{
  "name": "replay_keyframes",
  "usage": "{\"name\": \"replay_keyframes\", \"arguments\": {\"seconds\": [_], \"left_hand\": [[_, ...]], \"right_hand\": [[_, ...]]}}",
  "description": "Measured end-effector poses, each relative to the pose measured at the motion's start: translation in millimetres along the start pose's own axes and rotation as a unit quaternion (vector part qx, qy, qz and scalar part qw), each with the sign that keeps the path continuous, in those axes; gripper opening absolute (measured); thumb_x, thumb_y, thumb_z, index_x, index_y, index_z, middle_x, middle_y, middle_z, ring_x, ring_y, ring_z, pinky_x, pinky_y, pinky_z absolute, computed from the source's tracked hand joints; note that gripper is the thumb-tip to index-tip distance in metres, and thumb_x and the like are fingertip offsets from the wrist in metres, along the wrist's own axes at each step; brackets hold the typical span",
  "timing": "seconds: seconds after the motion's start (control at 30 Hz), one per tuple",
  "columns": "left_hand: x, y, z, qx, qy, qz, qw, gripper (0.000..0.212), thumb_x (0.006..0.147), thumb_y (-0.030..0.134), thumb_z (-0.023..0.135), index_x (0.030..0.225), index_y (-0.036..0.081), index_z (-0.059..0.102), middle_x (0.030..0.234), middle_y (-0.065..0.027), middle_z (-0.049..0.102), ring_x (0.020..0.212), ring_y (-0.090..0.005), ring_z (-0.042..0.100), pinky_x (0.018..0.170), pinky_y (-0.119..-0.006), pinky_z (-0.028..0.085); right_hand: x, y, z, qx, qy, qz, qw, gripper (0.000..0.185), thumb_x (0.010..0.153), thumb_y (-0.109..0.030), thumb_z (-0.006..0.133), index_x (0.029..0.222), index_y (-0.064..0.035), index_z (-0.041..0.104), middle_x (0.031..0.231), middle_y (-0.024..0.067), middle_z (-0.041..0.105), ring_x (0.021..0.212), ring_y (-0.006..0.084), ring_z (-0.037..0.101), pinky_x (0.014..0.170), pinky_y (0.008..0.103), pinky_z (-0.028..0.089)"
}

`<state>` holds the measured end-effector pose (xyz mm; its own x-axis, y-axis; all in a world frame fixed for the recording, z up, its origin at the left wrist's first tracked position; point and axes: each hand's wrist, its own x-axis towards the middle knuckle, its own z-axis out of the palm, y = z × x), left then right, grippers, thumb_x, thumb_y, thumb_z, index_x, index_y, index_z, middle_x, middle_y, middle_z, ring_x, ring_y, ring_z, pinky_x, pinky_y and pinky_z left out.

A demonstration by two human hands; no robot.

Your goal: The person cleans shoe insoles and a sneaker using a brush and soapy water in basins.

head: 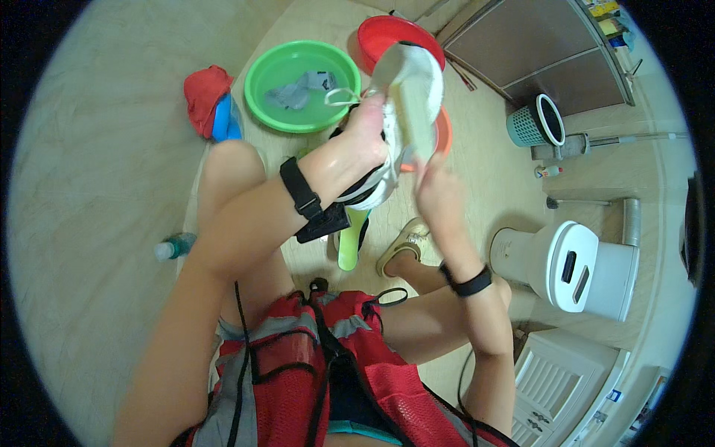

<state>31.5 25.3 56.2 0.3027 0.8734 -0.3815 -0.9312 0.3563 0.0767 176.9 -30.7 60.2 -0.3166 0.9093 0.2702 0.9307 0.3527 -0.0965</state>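
Observation:
My left hand [366,131] grips a white sneaker with black stripes [385,179] by its opening, its sole turned partly to the right. My right hand [441,193], somewhat blurred, holds the near end of a pale brush [412,120] that lies along the shoe's sole. Below the shoe is an orange basin [445,131], mostly hidden. Left of it a green plastic basin [303,47] holds water and a greyish cloth or bag [296,94]. A red basin [391,28] stands behind the shoe. A light green handle [349,240] shows under the shoe.
A red cloth [206,98] lies over a blue object at the left, with a capped bottle [176,247] nearer me. On the right are a teal wastebasket [525,125], a small bottle [548,171], a white toilet [567,265] and a louvred white cabinet [558,380].

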Motion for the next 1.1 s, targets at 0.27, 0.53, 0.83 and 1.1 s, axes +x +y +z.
{"name": "replay_keyframes", "arguments": {"seconds": [0.27,0.53,0.83,1.1], "left_hand": [[-3.4,2.3,7.9,0.006,0.025,-0.015,1.0,0.035,0.092,0.025,0.034,0.105,0.002,0.057,0.099,-0.0167,0.062,0.09,-0.0296,0.062,0.082,-0.046,0.05],[-6.9,5.9,1.5,0.017,-0.008,-0.027,0.999,0.033,0.093,0.02,0.034,0.107,0.0,0.055,0.102,-0.0177,0.061,0.092,-0.0301,0.061,0.083,-0.047,0.05],[-0.7,29.2,-7.3,-0.029,-0.147,-0.043,0.988,0.033,0.092,0.019,0.034,0.104,-0.003,0.056,0.099,-0.0171,0.063,0.086,-0.0292,0.063,0.078,-0.042,0.052],[-10.1,24.9,-2.6,-0.038,-0.151,-0.033,0.987,0.033,0.092,0.02,0.034,0.103,-0.002,0.056,0.099,-0.0177,0.062,0.089,-0.0298,0.062,0.082,-0.045,0.05]], "right_hand": [[-1.0,-3.4,-1.2,-0.022,0.012,-0.01,1.0,0.039,0.088,-0.037,0.049,0.075,-0.0009,0.046,0.054,0.0214,0.055,0.05,0.0383,0.058,0.043,0.0438,0.046],[-11.9,7.4,6.1,-0.063,-0.002,0.004,0.998,0.036,0.088,-0.036,0.05,0.081,-0.0008,0.05,0.052,0.0188,0.055,0.046,0.0344,0.057,0.041,0.0423,0.045],[36.2,-3.8,-16.0,0.0,0.094,0.004,0.996,0.036,0.089,-0.033,0.049,0.076,0.0003,0.051,0.052,0.0207,0.054,0.049,0.0379,0.057,0.043,0.0437,0.045],[23.8,-4.2,-9.4,0.076,0.07,0.048,0.993,0.037,0.089,-0.033,0.048,0.074,0.0003,0.05,0.053,0.0212,0.054,0.051,0.0389,0.057,0.045,0.0459,0.044]]}}
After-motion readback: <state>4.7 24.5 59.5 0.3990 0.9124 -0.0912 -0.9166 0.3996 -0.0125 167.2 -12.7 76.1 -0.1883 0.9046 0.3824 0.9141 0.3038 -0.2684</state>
